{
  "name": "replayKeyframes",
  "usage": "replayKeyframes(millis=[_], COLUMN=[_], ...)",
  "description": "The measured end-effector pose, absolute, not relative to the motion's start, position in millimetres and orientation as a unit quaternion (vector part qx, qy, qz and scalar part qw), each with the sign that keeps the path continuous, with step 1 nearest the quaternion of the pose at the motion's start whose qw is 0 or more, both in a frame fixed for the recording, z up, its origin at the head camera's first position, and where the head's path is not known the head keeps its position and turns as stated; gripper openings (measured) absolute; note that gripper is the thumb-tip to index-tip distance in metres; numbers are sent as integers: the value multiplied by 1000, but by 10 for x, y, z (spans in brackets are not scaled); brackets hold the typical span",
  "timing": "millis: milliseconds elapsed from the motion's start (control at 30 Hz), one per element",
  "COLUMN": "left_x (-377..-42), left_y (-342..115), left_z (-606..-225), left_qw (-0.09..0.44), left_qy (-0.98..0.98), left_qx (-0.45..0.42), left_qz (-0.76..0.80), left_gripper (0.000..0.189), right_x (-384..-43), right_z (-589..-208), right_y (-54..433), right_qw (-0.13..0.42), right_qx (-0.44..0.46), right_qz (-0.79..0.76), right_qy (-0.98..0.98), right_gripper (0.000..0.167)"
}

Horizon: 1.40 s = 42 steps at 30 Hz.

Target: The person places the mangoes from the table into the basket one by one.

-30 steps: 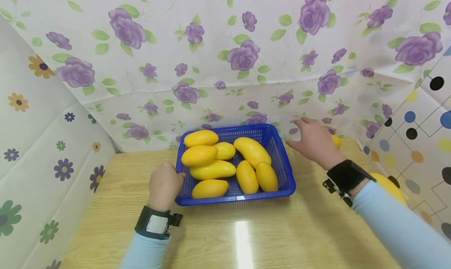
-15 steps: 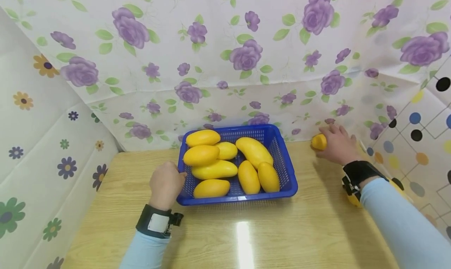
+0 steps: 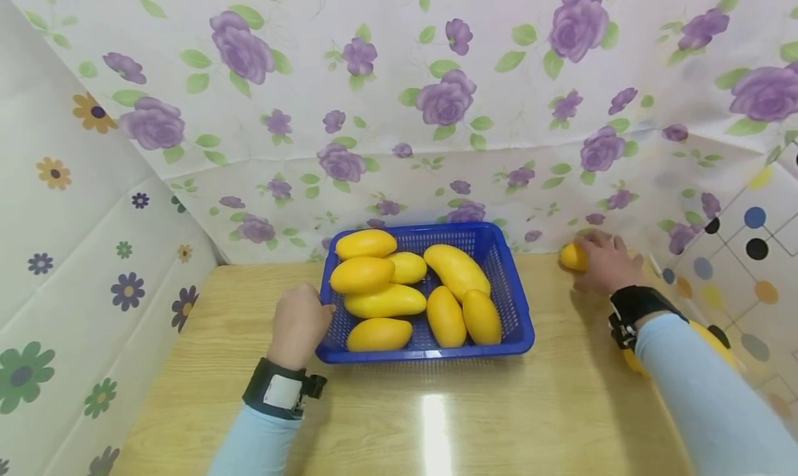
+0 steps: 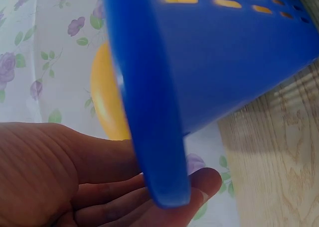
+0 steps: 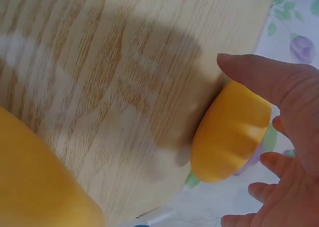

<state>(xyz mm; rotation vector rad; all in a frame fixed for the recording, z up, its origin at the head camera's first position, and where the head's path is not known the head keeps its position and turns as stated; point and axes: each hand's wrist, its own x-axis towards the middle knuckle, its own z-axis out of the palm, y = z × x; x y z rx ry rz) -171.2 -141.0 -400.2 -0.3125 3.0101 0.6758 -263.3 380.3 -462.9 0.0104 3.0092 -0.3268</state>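
Several yellow mangoes (image 3: 377, 335) lie in a blue plastic basket (image 3: 430, 355) on the wooden table. My left hand (image 3: 300, 327) pinches the basket's left rim, thumb on one side and fingers on the other, as the left wrist view shows up close. Over at the back right, my right hand (image 3: 607, 262) is at a loose mango (image 3: 573, 257) by the floral wall. In the right wrist view that mango (image 5: 227, 137) lies between the outstretched thumb and the spread fingers, which are not closed round it.
Another yellow mango (image 5: 40, 182) shows large in the right wrist view; in the head view yellow fruit (image 3: 713, 344) is partly hidden by the right forearm. Floral sheeting (image 3: 399, 116) covers the back wall, and patterned sheets line both sides.
My right hand has moved right and back, from beside the basket to the loose mango. The left hand stays on the basket rim. The head view has shifted slightly.
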Motion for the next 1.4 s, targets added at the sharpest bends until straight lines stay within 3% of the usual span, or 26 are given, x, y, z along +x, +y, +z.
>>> replayKeyframes(millis=[200, 467, 667, 1000, 1233, 1400], left_x=[-1735, -1724, -1722, -1753, -1777, -1779], left_y=[-1439, -1512, -1532, -1591, -1564, -1550], left_z=[-3977, -3828, -3760, -3774, -3794, -3811], left_qw=[39, 106, 122, 143, 139, 132], left_qy=[967, 952, 951, 941, 942, 948], left_qx=[-87, -92, -89, -91, -89, -85], left_qz=[235, 273, 271, 294, 291, 279], left_gripper=[27, 23, 19, 11, 11, 12], right_x=[-2655, -2698, -2708, -2634, -2476, -2454], right_z=[-4661, -4754, -4824, -4792, -4734, -4732], right_y=[3875, 3909, 3931, 3919, 3821, 3748], right_qw=[75, 47, 62, 71, 168, 199], right_qx=[3, -40, -65, -44, 3, -13], right_qz=[-98, -79, -79, -89, -143, -148], right_qy=[992, 995, 993, 993, 975, 969], right_gripper=[92, 63, 55, 60, 87, 78])
